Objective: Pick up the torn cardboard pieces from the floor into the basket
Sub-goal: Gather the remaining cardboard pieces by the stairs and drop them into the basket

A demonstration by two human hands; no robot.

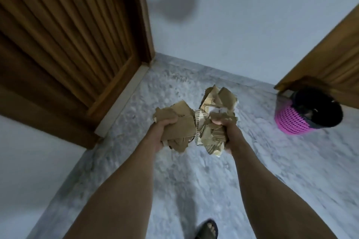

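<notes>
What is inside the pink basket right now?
The pink basket has a black liner, and its inside is dark. A few pale specks show near the bottom, too blurred to identify. Both handfuls of torn cardboard are outside it, held above the floor.

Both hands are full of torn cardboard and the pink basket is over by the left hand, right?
Not quite. The head view shows the pink basket on the right hand's side, not the left hand's. Both hands do hold torn cardboard.
</notes>
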